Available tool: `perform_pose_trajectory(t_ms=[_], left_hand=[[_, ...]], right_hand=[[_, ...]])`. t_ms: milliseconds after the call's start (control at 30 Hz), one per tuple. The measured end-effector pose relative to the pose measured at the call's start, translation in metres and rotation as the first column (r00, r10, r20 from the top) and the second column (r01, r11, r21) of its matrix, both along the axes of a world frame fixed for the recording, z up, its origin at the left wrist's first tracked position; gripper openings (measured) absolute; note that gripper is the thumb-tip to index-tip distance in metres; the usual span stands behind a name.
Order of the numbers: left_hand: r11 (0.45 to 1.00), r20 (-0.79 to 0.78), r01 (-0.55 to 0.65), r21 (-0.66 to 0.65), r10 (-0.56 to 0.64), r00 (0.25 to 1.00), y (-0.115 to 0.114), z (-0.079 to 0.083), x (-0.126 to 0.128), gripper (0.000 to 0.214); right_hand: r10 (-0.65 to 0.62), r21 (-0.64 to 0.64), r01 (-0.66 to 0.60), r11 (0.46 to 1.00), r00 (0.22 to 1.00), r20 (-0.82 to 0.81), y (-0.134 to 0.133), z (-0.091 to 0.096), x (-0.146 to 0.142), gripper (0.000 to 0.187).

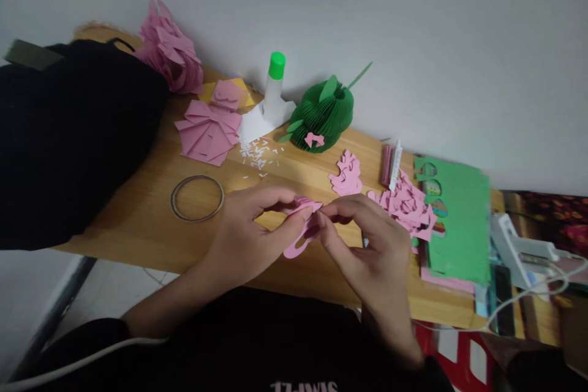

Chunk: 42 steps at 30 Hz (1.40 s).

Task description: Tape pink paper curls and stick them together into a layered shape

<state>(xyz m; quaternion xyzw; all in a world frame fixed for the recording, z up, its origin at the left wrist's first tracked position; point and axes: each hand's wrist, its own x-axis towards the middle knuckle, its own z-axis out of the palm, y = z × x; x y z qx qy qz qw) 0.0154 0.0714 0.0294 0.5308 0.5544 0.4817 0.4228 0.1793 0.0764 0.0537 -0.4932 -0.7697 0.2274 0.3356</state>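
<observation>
Above the table's near edge, my left hand [257, 226] pinches a folded pink paper cutout [297, 245] between thumb and fingers. The cutout has rounded loops with holes and hangs below the fingertips. My right hand [367, 239] is closed in a pinch at the cutout's upper right edge, its thumb and forefinger touching the paper there. Whether a small piece is between those right fingertips is hidden. Just beyond the hands lies a pile of pink cut paper pieces [347, 174]. A green pleated paper ball [324, 116] with leaf shapes stands farther back, a small pink piece [314, 139] on it.
White paper slips [258, 156] are scattered near a green-capped glue bottle [274, 82]. A tape ring [197, 198] and pink folded paper [209, 131] lie left, beside a black bag [78, 141]. Pink scraps [408, 205], green sheets [462, 220] and a phone [504, 300] lie right.
</observation>
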Motion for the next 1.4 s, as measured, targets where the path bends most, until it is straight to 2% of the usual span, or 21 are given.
perform_pose_trajectory(t_ms=[167, 533, 633, 733, 800, 933, 1067, 1167, 1267, 1333, 1400], left_hand=[[0.999, -0.001, 0.013, -0.030, -0.013, 1.000, -0.001, 0.000, 0.001, 0.004], [1.000, 0.015, 0.006, -0.003, -0.006, 1.000, 0.002, 0.000, 0.003, 0.003], [1.000, 0.002, 0.009, -0.013, -0.009, 1.000, 0.002, -0.004, -0.001, 0.004], [0.996, -0.017, -0.044, -0.072, 0.043, 0.999, 0.000, -0.016, -0.012, 0.006], [0.988, 0.034, -0.095, -0.118, 0.099, 0.994, 0.000, -0.026, -0.024, 0.009], [0.946, 0.163, -0.185, -0.264, 0.233, 0.959, 0.002, -0.041, -0.050, 0.019], [0.912, 0.210, -0.252, -0.325, 0.329, 0.921, 0.005, -0.044, -0.063, 0.025], [0.911, 0.232, -0.251, -0.327, 0.334, 0.913, 0.006, -0.039, -0.063, 0.026], [0.923, 0.303, -0.195, -0.332, 0.300, 0.905, 0.008, -0.029, -0.059, 0.026], [0.933, 0.338, -0.153, -0.326, 0.266, 0.903, 0.010, -0.021, -0.055, 0.025], [0.948, 0.358, -0.111, -0.297, 0.218, 0.908, 0.013, -0.013, -0.050, 0.022]], right_hand=[[0.000, -0.002, 0.000, 1.000, 1.000, 0.000, 0.000, -0.001, 0.001, 0.011], [-0.016, 0.003, 0.016, 1.000, 1.000, 0.019, 0.000, 0.000, 0.001, 0.011], [0.005, -0.034, -0.005, 0.999, 1.000, -0.006, 0.005, -0.003, -0.001, 0.012], [0.059, -0.135, -0.068, 0.989, 0.996, -0.071, 0.018, -0.015, -0.002, 0.012], [0.069, -0.191, -0.082, 0.978, 0.995, -0.072, 0.032, -0.028, -0.006, 0.009], [0.090, -0.257, -0.046, 0.965, 0.983, 0.162, 0.069, -0.052, -0.031, 0.010], [0.120, -0.259, -0.058, 0.964, 0.965, 0.232, 0.097, -0.059, -0.064, 0.015], [0.142, -0.294, -0.068, 0.953, 0.960, 0.240, 0.102, -0.056, -0.074, 0.022], [0.217, -0.363, -0.147, 0.920, 0.963, 0.160, 0.094, -0.047, -0.068, 0.040], [0.280, -0.430, -0.241, 0.870, 0.960, 0.028, 0.082, -0.040, -0.058, 0.047], [0.245, -0.496, -0.381, 0.780, 0.916, -0.319, 0.067, -0.031, -0.047, 0.038]])
